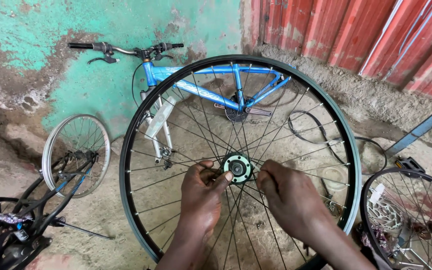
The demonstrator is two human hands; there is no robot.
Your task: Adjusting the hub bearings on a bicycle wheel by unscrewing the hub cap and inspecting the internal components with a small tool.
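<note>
Both hands work at the hub (237,168) of the upright black wheel (141,125); left hand (202,192) pinches the hub's edge; right hand (286,192) grips spokes beside it (blue bicycle (211,87) behind); hub adjustment seems underway, needing steady fingers.

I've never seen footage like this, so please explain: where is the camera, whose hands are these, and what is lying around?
The one picture comes from a camera worn on a person's head, looking down at their own bare hands. The left hand and right hand meet at the green hub of a large black spoked wheel standing upright before them, fingers among the spokes. Behind it a blue bicycle frame without wheels leans on a green wall. A silver wheel stands at left, another black wheel at right, all on dusty ground.
</note>
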